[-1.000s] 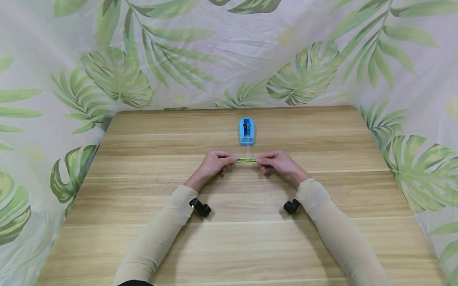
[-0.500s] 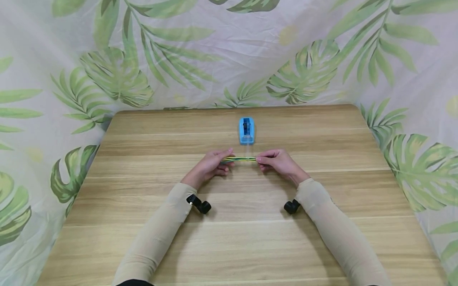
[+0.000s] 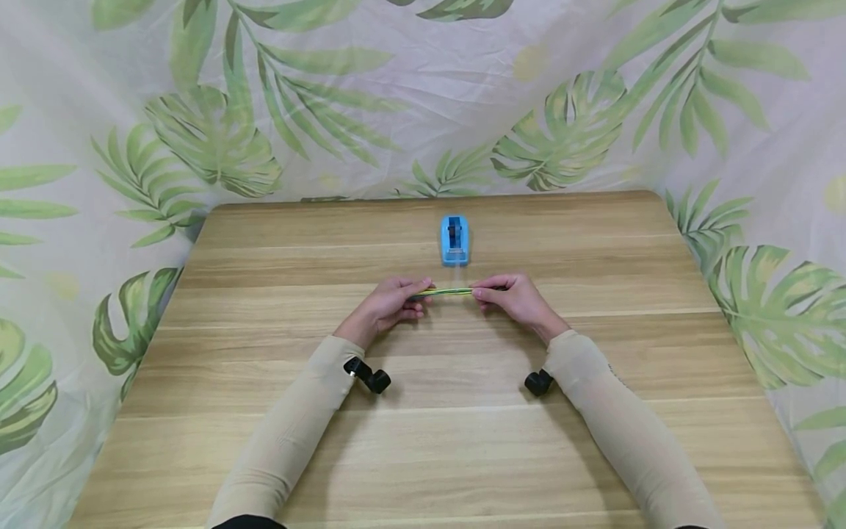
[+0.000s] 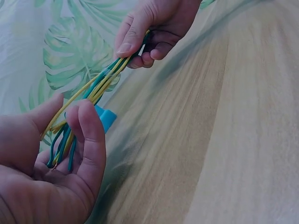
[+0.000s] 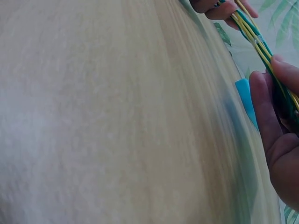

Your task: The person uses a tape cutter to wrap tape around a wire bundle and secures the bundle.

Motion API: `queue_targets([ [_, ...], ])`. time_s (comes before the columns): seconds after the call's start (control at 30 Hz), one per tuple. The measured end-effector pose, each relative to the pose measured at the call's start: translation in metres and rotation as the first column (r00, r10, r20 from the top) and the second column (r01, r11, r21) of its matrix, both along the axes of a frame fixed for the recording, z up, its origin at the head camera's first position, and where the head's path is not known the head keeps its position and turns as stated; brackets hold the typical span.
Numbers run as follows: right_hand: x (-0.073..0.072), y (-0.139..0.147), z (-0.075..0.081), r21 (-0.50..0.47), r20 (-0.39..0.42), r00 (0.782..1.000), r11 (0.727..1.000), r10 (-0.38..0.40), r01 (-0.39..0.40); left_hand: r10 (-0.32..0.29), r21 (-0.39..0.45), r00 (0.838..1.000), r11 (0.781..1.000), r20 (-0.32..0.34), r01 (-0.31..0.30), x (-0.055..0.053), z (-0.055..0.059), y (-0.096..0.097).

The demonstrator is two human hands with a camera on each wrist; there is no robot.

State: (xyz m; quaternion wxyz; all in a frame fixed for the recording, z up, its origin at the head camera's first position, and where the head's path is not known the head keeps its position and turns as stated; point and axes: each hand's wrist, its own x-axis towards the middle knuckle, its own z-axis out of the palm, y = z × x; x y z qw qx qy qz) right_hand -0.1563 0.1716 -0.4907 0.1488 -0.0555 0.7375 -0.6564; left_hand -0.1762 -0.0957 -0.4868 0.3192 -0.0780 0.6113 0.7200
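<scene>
A bundle of green and yellow wires (image 3: 449,292) is stretched between both hands above the table. My right hand (image 3: 521,297) pinches its right part between thumb and fingers. At the other end, the left hand (image 3: 388,307) holds the loose wire ends in its curled fingers; in the left wrist view these ends (image 4: 60,144) fan out in the palm, the thumb standing off. Clear tape (image 4: 106,72) shows on the bundle's middle. Just beyond is a blue tape dispenser (image 3: 454,241), from which a clear tape strip (image 3: 457,275) runs toward the wires.
The wood-grain table (image 3: 456,441) extends around the hands and ends at a back edge behind the dispenser. A leaf-patterned cloth (image 3: 423,95) hangs behind and at both sides. Black wrist cameras (image 3: 378,380) sit on the sleeves.
My left hand has shifted left along the bundle, its thumb lifting from the earlier pinch, so a longer stretch of wires shows. The right hand has stayed nearly in place, with its grip slightly changed.
</scene>
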Motion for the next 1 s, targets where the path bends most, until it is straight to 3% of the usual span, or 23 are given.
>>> queue_targets([
  [0.53,-0.0008,0.0002,0.0006,0.025,-0.019,1.000,1.000,0.012,-0.012,0.033,0.000,0.996,0.999,-0.079,-0.033,0.0010,-0.0028,0.0011],
  [0.73,-0.0029,0.0010,0.0018,0.001,0.035,0.999,1.000,0.004,-0.004,0.044,0.002,0.992,0.999,-0.119,-0.044,0.0006,-0.0045,0.0020],
  [1.0,-0.0049,0.0011,0.0002,-0.106,0.178,0.984,0.994,-0.007,0.026,0.050,-0.018,0.986,0.998,-0.158,-0.054,0.0000,-0.0059,0.0018],
])
